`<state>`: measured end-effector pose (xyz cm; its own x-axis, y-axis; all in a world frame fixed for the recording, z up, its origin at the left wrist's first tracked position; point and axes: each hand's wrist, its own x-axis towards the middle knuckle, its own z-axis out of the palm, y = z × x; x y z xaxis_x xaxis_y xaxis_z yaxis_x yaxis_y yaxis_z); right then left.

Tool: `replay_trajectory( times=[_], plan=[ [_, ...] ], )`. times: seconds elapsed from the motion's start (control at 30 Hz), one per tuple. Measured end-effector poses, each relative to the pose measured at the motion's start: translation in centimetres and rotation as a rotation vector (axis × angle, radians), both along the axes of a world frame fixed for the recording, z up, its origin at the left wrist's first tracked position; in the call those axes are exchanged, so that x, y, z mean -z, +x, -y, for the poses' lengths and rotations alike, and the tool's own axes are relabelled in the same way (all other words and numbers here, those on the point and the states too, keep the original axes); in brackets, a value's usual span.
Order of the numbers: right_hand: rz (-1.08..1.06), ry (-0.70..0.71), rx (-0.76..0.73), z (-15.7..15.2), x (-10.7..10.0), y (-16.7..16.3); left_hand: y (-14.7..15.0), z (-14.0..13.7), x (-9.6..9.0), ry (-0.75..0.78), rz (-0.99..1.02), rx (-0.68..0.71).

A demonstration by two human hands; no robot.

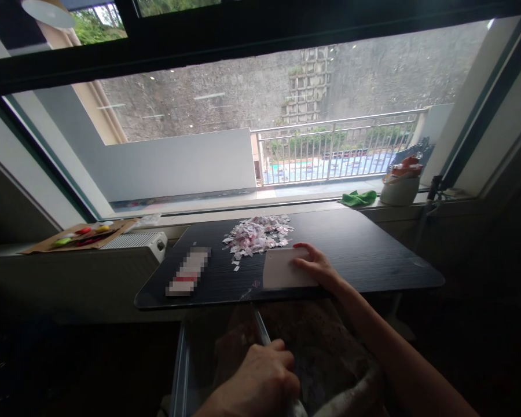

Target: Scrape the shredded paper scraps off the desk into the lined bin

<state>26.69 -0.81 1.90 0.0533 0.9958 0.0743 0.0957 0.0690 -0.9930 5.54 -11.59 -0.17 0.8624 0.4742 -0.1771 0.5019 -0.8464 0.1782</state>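
A flat white board (278, 272) lies near the front edge of the black table. My right hand (316, 263) grips its right side, with the fingers curled over its far edge and the thumb on top. Just beyond the board is a loose heap of small paper scraps (256, 234), with a few stray pieces at its near side. Below the table edge, my left hand (263, 373) is closed around a pale, straight edge (260, 324) of what looks like a see-through container. The container's inside is dim and hard to make out.
On the black table (356, 249), a blurred-out flat item (189, 272) lies at left. A radiator (143, 246) bears a cardboard sheet (47, 240) with colourful pieces. A green cloth (358, 198) and a whitish pot (399, 188) stand on the sill. A large window is behind.
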Motion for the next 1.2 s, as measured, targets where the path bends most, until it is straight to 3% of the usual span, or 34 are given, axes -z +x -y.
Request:
replay_trajectory(
  times=[0.13, 0.33, 0.43, 0.63, 0.8, 0.93, 1.03, 1.2],
  plan=[
    [0.063, 0.016, 0.096, -1.0, 0.4, -0.3, 1.5, -0.2, 0.3, 0.002, -0.065, 0.074],
    [0.17, 0.036, 0.111, -1.5, 1.1, -0.7, 3.1, -0.3, 0.0, 0.052, -0.062, 0.191],
    [0.158, 0.028, 0.066, -1.4, 1.3, -0.7, 3.5, -0.3, -0.1, 0.045, -0.062, 0.232],
    [0.076, -0.022, -0.166, -1.0, 1.4, -0.5, 3.9, -0.1, -0.7, 0.009, -0.071, 0.216],
    [0.055, 0.004, -0.095, -0.9, 1.6, -0.6, 4.1, 0.0, -1.9, -0.019, -0.122, 0.198],
    [0.074, -0.022, -0.166, -0.6, 1.3, -0.5, 4.5, 0.1, -2.7, -0.046, -0.227, 0.184],
    [0.082, -0.015, -0.158, -0.6, 1.3, -0.1, 4.3, 0.0, -2.0, -0.048, -0.243, 0.171],
    [0.018, -0.019, -0.109, -2.2, 1.8, -0.4, 3.6, -0.4, 1.1, -0.02, -0.166, 0.136]
  ],
)
